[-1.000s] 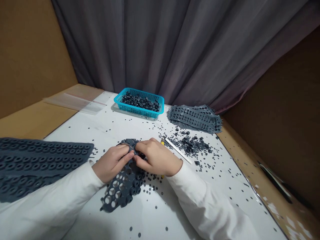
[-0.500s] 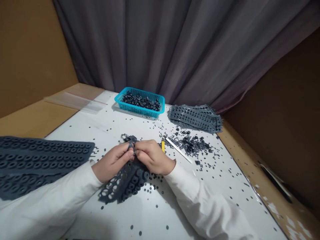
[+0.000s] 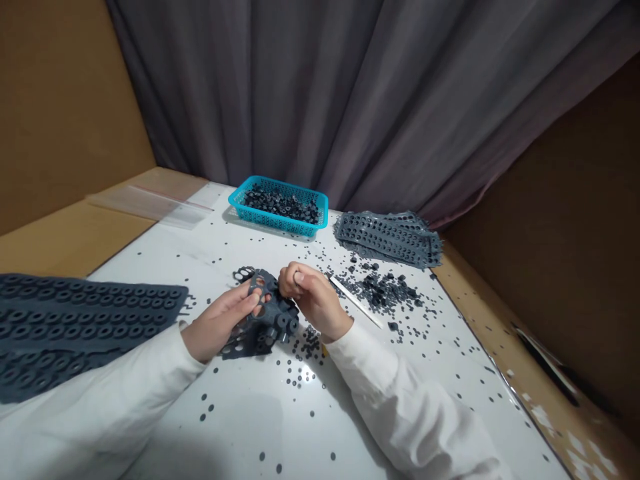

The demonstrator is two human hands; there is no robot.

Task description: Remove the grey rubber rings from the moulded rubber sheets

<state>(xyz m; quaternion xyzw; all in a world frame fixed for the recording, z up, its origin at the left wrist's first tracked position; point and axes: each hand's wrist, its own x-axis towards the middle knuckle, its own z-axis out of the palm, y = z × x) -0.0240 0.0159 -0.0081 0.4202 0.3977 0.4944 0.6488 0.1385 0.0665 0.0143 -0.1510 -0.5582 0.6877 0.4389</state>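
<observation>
My left hand [image 3: 227, 317] pinches a dark grey perforated rubber sheet [image 3: 265, 303], which is bent and has empty holes as well as ring-shaped parts standing on it. Just right of the sheet, my right hand [image 3: 314, 297] is raised with its fingers curled closed; a small dark piece may be between thumb and forefinger, too small to name. Small black discs [image 3: 300, 373] lie scattered on the white table under and around both hands. Part of a yellow-handled tool [image 3: 324, 350] shows beneath my right wrist, the rest covered.
Large ring-studded rubber sheets [image 3: 90, 310] lie at the left. A turquoise basket [image 3: 277, 222] of small black parts stands at the back, beside stacked punched sheets [image 3: 390, 237]. A white strip [image 3: 356, 302] and a heap of black bits [image 3: 383, 290] lie at right. Clear plastic bags [image 3: 160, 203] rest back left.
My right hand has come away from the sheet, turning and curling its fingers. The sheet's hanging end has lifted and bunched up in my left hand. The yellow-handled tool is now mostly covered.
</observation>
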